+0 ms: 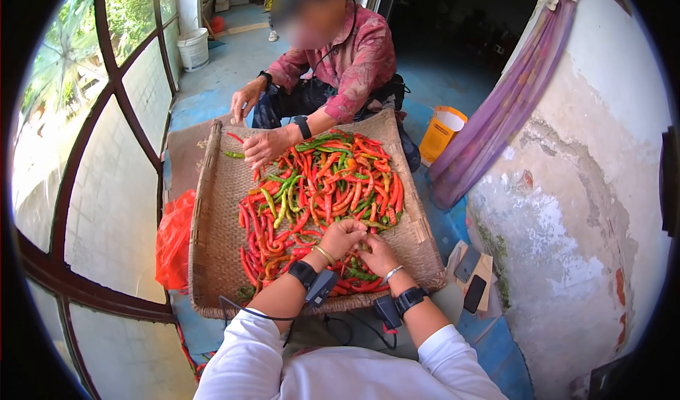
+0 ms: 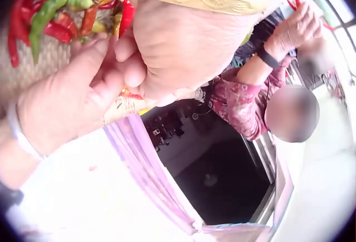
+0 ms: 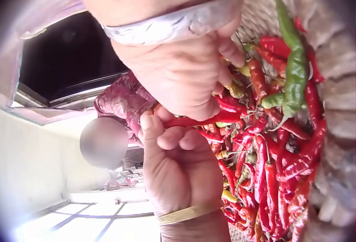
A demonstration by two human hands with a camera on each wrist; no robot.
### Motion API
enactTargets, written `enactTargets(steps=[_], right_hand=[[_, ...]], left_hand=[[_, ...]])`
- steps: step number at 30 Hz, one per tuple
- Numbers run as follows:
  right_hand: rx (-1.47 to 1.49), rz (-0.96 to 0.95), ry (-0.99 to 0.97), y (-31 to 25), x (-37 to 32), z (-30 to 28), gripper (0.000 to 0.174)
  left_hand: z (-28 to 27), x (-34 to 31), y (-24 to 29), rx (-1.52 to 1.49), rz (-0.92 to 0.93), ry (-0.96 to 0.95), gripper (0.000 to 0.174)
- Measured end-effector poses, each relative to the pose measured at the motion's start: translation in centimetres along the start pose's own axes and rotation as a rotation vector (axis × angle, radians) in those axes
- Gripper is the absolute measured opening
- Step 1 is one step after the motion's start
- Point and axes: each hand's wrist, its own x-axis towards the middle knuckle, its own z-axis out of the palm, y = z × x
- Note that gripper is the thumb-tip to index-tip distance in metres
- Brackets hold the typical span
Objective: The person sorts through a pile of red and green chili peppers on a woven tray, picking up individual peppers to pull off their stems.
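Observation:
Both hands meet low over a heap of chili peppers (image 1: 333, 180), mostly red with some green and orange. A red chili pepper (image 3: 192, 122) runs between them in the right wrist view. My left hand (image 1: 342, 238), with a gold bangle, pinches one end of it between thumb and fingers. From the other side my right hand (image 1: 380, 255), wearing a silver bangle, has its curled fingertips on the same pepper. The left wrist view shows the hands close together, the pepper mostly hidden by them. A green chili pepper (image 3: 293, 75) lies near the basket's edge.
The heap lies in a wide woven basket (image 1: 221, 258). Across it another person (image 1: 340, 67) reaches over the far left corner. A red plastic bag (image 1: 176, 241) sits at the left, two phones (image 1: 474, 294) at the right, an orange box (image 1: 440, 135) beyond.

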Motion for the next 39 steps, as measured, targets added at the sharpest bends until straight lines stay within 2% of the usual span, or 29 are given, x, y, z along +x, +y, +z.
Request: enactTargets(steps=[1, 3, 7, 9, 10, 12, 13, 15, 16, 17, 19, 20, 22, 23, 25, 26, 27, 28, 29, 31, 32, 33, 35, 39], right_hand=[[-0.001, -0.001, -0.001, -0.2, 0.1, 0.0, 0.021], [0.339, 0.188, -0.139, -0.6, 0.2, -0.2, 0.021], [0.253, 0.139, -0.084, -0.4, 0.1, 0.0, 0.017], [0.541, 0.406, -0.039, -0.6, 0.2, -0.1, 0.012], [0.541, 0.405, -0.039, -0.6, 0.3, -0.3, 0.012], [0.765, 0.504, 0.117, -0.7, 0.5, -0.5, 0.016], [0.765, 0.504, 0.117, -0.7, 0.5, -0.6, 0.016], [0.833, 0.490, 0.229, -0.8, 0.4, -0.6, 0.019], [0.833, 0.492, 0.230, -0.9, 0.4, -0.8, 0.019], [0.818, 0.541, 0.210, -1.0, 0.5, -1.0, 0.017], [0.803, 0.589, 0.188, -0.8, 0.4, -1.2, 0.017], [0.822, 0.649, 0.155, -0.3, 0.4, -1.3, 0.020], [0.841, 0.709, 0.120, 0.5, 0.4, -1.4, 0.025], [0.863, 0.709, 0.136, 0.8, 0.4, -1.3, 0.030], [0.886, 0.708, 0.153, 0.8, 0.3, -1.5, 0.035], [0.993, 0.720, 0.222, 0.8, 0.3, -1.6, 0.036], [1.100, 0.729, 0.292, 0.5, 0.4, -1.8, 0.038], [1.024, 0.706, 0.245, -0.5, 0.5, -2.2, 0.038], [1.026, 0.708, 0.247, -0.6, 0.5, -1.8, 0.038], [0.700, 0.347, 0.013, -0.7, 0.3, -1.0, 0.037], [0.807, 0.412, -0.111, -0.7, 0.3, -0.7, 0.032], [0.809, 0.416, -0.112, -0.6, 0.2, -0.7, 0.032], [0.727, 0.516, -0.286, -0.2, 0.2, -0.9, 0.029], [0.691, 0.492, -0.245, -1.0, 0.1, -1.0, 0.022]], left_hand=[[0.1, -0.1, 0.1, -0.001, 0.001, 0.001, 0.006], [0.3, -0.4, 0.2, -0.184, -0.029, -0.081, 0.007], [0.6, -0.2, 0.0, -0.242, -0.029, -0.026, 0.011], [0.8, -0.3, 0.1, -0.191, 0.034, 0.096, 0.019], [0.7, -0.4, 0.0, -0.191, 0.035, 0.096, 0.019], [0.4, -0.8, -0.2, 0.194, 0.018, -0.075, 0.024], [0.5, -1.0, -0.1, 0.194, 0.018, -0.075, 0.024], [0.8, -1.4, 0.1, 0.485, -0.002, -0.142, 0.027], [0.5, -0.8, -1.1, 0.556, 0.107, -0.133, 0.031], [0.4, -0.6, -1.6, 0.556, 0.106, -0.135, 0.031], [0.8, -1.0, -0.4, 0.835, 0.160, -0.109, 0.030], [0.9, -1.1, 0.0, 0.835, 0.160, -0.109, 0.030], [1.0, -1.3, 0.6, 1.219, 0.245, -0.189, 0.024], [0.8, -1.2, 0.3, 1.219, 0.244, -0.190, 0.024], [0.3, -1.0, -0.2, 1.298, 0.444, -0.170, 0.018], [0.2, -1.0, -0.5, 1.299, 0.443, -0.171, 0.018], [0.3, -1.2, -0.2, 1.028, 0.282, -0.101, 0.016], [0.3, -1.3, -0.1, 0.754, 0.125, -0.033, 0.015], [0.4, -1.1, 0.0, 0.756, 0.123, -0.036, 0.015], [0.6, -0.5, 0.0, 0.044, -0.030, 0.029, 0.013], [0.6, -0.3, -0.1, -0.096, -0.027, 0.022, 0.013], [0.6, -0.4, 0.3, -0.097, -0.031, 0.023, 0.013], [0.5, -1.0, 1.0, -0.060, -0.117, 0.025, 0.014], [-1.0, -0.4, 1.1, -0.083, -0.162, 0.150, 0.016]])
